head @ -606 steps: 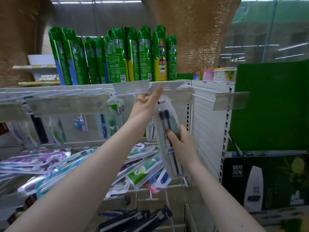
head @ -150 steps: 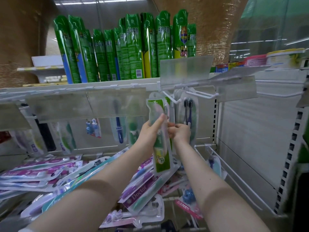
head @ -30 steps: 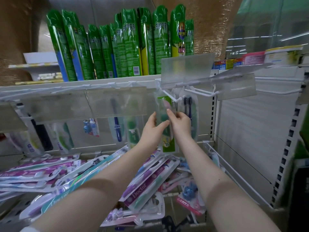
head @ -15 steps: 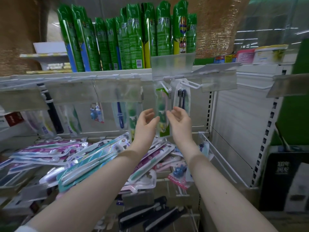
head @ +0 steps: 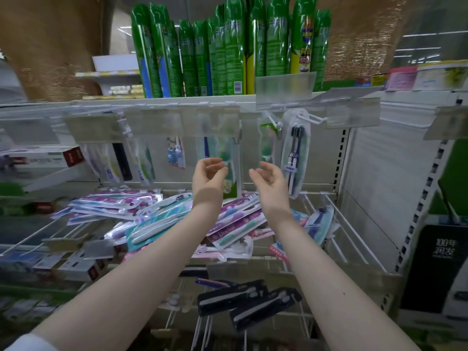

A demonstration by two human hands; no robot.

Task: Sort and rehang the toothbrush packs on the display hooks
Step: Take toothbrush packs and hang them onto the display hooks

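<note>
Store shelving (head: pixel 379 158) fills my view, with a row of green spray cans (head: pixel 228 46) standing along its top. Below, a loose pile of toothbrush packs (head: pixel 157 211) lies on the wire rack (head: pixel 354 236). Two packs hang side by side from the display hooks (head: pixel 312 119): a dark twin-brush pack (head: pixel 295 158) and, to its left, a green pack (head: pixel 267 145). My left hand (head: pixel 209 176) and right hand (head: pixel 269 178) hover just in front of them, fingers loosely curled, holding nothing

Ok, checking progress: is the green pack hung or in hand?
Hung: green pack dangles from its hook; left hand and right hand hold nothing.
</note>
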